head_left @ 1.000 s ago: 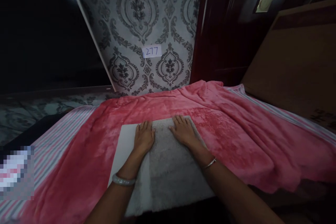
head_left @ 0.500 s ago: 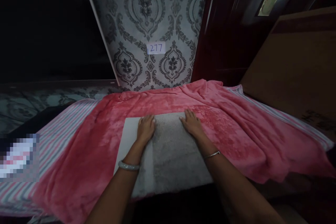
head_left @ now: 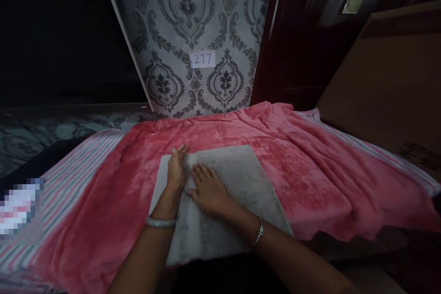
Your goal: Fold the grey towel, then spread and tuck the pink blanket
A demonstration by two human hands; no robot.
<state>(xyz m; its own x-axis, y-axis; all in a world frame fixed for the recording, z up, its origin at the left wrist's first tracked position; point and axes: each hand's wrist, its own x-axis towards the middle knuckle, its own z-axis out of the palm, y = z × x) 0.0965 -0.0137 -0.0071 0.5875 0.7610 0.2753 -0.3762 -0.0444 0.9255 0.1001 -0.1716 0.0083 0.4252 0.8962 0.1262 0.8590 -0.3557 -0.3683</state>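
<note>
A grey, fuzzy towel-like cloth (head_left: 237, 165) with a paler strip along its left side lies flat on a pink plush blanket (head_left: 303, 179). My right hand (head_left: 208, 188) rests palm down on the cloth, just right of the pale strip, fingers stretched out. To its left, my left hand (head_left: 176, 167) is turned partly on its side over the pale part, near the far edge, fingers extended. Neither hand grips anything that I can see. A pale bangle circles my left wrist and a thin silver one my right.
Striped fabric (head_left: 79, 170) shows under the blanket at both sides. Behind stands a patterned wall with a paper label (head_left: 202, 59) marked 277. A dark screen (head_left: 62, 36) is at left, a large cardboard box (head_left: 389, 78) at right.
My right hand has moved left from the cloth's far right corner to beside the pale strip. My left hand has shifted slightly left and turned onto its side.
</note>
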